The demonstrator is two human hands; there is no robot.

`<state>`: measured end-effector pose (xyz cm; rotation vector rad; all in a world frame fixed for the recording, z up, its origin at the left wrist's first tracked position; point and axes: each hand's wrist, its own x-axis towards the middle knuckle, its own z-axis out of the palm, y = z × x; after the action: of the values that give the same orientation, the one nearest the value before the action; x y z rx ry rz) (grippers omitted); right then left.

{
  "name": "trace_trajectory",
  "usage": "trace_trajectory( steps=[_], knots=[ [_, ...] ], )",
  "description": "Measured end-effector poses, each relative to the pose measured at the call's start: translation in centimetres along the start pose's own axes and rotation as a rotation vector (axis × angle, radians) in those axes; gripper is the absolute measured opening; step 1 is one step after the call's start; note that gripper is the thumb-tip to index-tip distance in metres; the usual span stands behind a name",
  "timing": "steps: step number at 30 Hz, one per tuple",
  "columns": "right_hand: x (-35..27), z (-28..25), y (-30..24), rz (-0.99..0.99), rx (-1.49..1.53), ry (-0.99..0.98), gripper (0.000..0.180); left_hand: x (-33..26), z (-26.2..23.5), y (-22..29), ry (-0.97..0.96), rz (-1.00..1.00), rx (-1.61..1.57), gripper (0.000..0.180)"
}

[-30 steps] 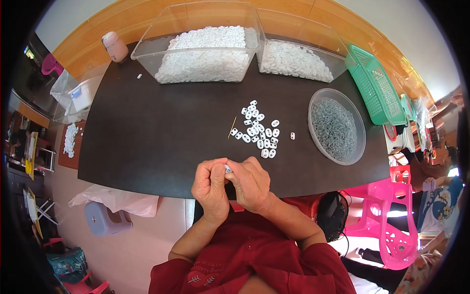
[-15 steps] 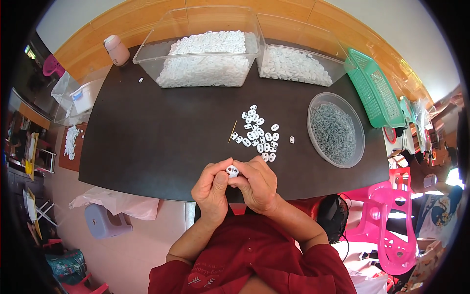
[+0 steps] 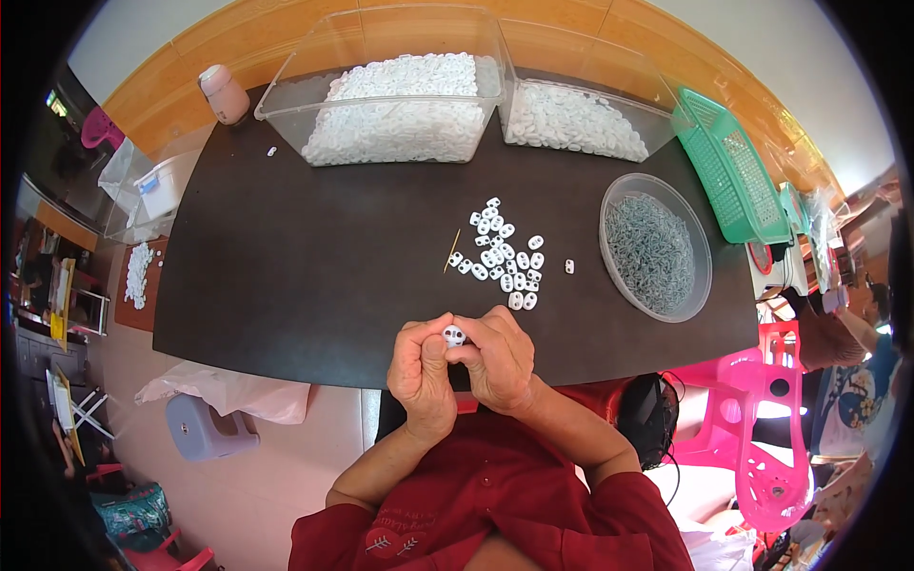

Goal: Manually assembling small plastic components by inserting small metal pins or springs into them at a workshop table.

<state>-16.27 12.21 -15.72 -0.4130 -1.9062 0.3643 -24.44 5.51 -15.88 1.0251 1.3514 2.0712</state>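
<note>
Close to the table's near edge, my left hand (image 3: 424, 366) and my right hand (image 3: 497, 360) meet, their fingertips pinching one small white plastic piece (image 3: 454, 336) with two dark holes. Its underside is hidden by my fingers. Beyond my hands lies a loose scatter of similar two-hole white pieces (image 3: 506, 255), some oval and some smaller. A thin yellowish stick (image 3: 451, 251) rests at the left of that scatter. One white piece (image 3: 569, 266) lies apart to the right.
Two clear bins of white pieces, one large (image 3: 395, 124) and one smaller (image 3: 571, 124), stand at the back. On the right are a round tub of grey metal pins or screws (image 3: 655, 249) and a green basket (image 3: 728, 167). A pink bottle (image 3: 224, 94) stands back left.
My left hand has shifted slightly right, and the held piece has tilted a little between my fingertips. The whole view has moved slightly; the pieces on the table look otherwise the same.
</note>
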Motion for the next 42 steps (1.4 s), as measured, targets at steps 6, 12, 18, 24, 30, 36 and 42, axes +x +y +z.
trace_trajectory(
  steps=[6, 12, 18, 24, 30, 36, 42],
  knots=[
    [-0.3, 0.2, 0.1, -0.003, 0.004, -0.009, 0.025, -0.4, 0.1, 0.0, 0.001, -0.025, -0.016, 0.02],
    [-0.6, 0.4, 0.3, 0.0, 0.004, 0.016, 0.02, -0.4, 0.5, -0.7, 0.004, 0.021, 0.02, 0.019],
    [0.6, -0.4, 0.3, 0.021, -0.002, -0.023, 0.021, 0.4, 0.2, -0.2, -0.003, -0.024, 0.1, 0.02],
    [3.6, -4.9, 2.0, 0.26, -0.007, -0.149, 0.013, 2.5, 0.0, 1.5, -0.246, -0.131, 0.02, 0.039],
    [16.1, -10.8, 13.3, 0.263, -0.406, 0.105, 0.021, 3.2, -1.3, 0.3, -0.248, -0.24, 0.089, 0.037],
    [19.0, -13.7, 19.4, 0.001, -0.913, -0.085, 0.02, 5.2, -0.5, 0.5, -0.447, -0.107, 0.363, 0.023],
    [8.7, -10.0, 11.6, 0.003, -0.406, -0.426, 0.012, 6.7, 1.5, 0.3, -0.679, 0.47, 0.828, 0.038]
  ],
)
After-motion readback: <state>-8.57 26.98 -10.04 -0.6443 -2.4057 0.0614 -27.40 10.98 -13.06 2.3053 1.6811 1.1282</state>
